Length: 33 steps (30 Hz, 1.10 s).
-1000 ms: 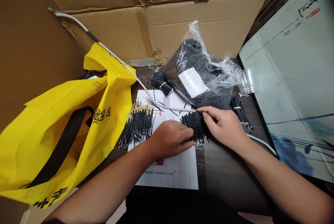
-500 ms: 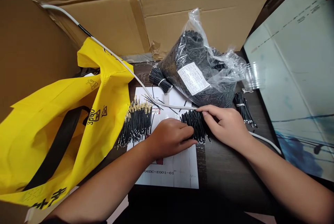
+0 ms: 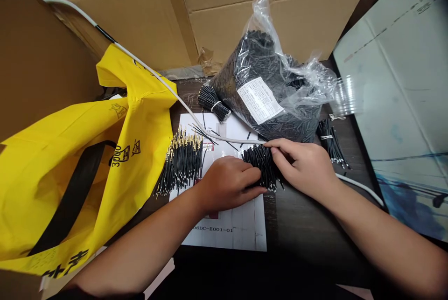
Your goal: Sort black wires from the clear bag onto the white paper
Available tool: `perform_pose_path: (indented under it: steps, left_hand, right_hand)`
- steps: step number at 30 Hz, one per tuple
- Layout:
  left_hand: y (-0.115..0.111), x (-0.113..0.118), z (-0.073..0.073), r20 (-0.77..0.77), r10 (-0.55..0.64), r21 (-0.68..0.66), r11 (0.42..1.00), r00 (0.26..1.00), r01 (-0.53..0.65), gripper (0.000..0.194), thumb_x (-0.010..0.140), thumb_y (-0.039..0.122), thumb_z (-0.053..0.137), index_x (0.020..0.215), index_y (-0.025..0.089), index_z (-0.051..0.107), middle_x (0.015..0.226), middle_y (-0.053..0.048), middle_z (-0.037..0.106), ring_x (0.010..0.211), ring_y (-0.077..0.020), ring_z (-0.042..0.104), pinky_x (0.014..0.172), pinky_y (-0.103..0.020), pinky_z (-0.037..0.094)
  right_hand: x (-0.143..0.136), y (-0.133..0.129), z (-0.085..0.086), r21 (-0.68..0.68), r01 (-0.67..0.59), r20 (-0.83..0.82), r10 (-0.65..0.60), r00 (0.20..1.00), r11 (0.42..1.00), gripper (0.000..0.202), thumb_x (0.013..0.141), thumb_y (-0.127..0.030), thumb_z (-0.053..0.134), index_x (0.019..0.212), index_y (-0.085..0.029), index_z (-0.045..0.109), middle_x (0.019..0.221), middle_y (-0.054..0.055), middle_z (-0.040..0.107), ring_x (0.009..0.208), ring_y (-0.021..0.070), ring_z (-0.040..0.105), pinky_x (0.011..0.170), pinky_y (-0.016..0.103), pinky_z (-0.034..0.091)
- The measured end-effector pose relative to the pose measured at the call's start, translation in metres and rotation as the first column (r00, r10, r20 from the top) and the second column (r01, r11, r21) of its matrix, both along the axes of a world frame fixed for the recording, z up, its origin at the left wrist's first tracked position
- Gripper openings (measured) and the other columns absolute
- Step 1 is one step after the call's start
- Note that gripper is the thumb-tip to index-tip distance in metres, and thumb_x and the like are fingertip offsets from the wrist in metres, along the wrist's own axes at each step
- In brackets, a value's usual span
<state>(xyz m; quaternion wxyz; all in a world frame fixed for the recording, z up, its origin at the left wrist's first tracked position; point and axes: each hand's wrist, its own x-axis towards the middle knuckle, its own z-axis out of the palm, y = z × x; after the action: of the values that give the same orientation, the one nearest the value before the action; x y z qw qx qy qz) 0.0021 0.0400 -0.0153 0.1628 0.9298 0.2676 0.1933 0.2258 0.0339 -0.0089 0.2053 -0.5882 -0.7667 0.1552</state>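
Observation:
Between my two hands lies a loose pile of short black wires (image 3: 263,162) with silvery lower ends. My left hand (image 3: 229,183) is closed at the pile's left side, its fingers curled and its thumb along the near edge; what they hold is hidden. From the right, my right hand (image 3: 306,164) reaches in with thumb and forefinger close together at the pile's upper right, beside a white cable (image 3: 231,141). Whether a wire is pinched there cannot be made out. Another pile of black wires (image 3: 184,162), with gold-coloured tips, lies to the left on a printed sheet (image 3: 234,239).
Behind the hands sits a clear bag (image 3: 261,99) full of small black pieces. Tied wire bundles lie at its left (image 3: 214,102) and right (image 3: 329,139). A yellow bag (image 3: 140,113) stands left, cardboard boxes (image 3: 231,24) at the back, a pale panel (image 3: 395,80) at right.
The view has shifted slightly, so the bags and boxes sit a little differently in the picture. Both hands keep nearly the same place and pose at the black wires.

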Motion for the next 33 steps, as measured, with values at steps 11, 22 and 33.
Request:
perform_pose_path:
  steps: [11, 22, 33]
  left_hand:
    - [-0.0038, 0.0043, 0.0007, -0.023, 0.015, 0.044, 0.999, 1.0, -0.014, 0.041, 0.099, 0.051, 0.054, 0.072, 0.019, 0.053, 0.062, 0.003, 0.056, 0.056, -0.0137, 0.054, 0.054, -0.033, 0.033]
    - [-0.0028, 0.0036, -0.0005, -0.019, -0.002, 0.01, 1.0, 1.0, 0.002, 0.042, 0.1, 0.049, 0.053, 0.071, 0.019, 0.052, 0.062, 0.003, 0.056, 0.058, -0.013, 0.055, 0.055, -0.032, 0.032]
    - [-0.0018, 0.0028, -0.0003, -0.023, -0.004, -0.014, 1.0, 1.0, 0.003, 0.041, 0.1, 0.049, 0.052, 0.072, 0.019, 0.051, 0.062, 0.003, 0.055, 0.058, -0.0127, 0.053, 0.057, -0.032, 0.031]
  right_hand:
    - [0.0008, 0.0007, -0.0019, 0.016, -0.011, 0.019, 0.011, 1.0, 1.0, 0.025, 0.097, -0.03, 0.053, 0.108, -0.028, 0.075, 0.074, -0.006, 0.074, 0.053, 0.0097, 0.059, 0.057, 0.025, 0.038]
    - [0.0019, 0.0052, 0.001, -0.12, 0.026, -0.127, -0.042, 0.991, 0.992, 0.015, 0.094, -0.034, 0.059, 0.099, -0.026, 0.071, 0.058, -0.008, 0.057, 0.052, 0.0076, 0.052, 0.056, 0.023, 0.034]
    - [0.0057, 0.0089, 0.0034, -0.306, -0.004, -0.362, -0.113, 0.925, 0.952, 0.018, 0.093, -0.04, 0.063, 0.09, -0.023, 0.068, 0.059, -0.008, 0.047, 0.053, 0.0064, 0.044, 0.055, 0.022, 0.036]
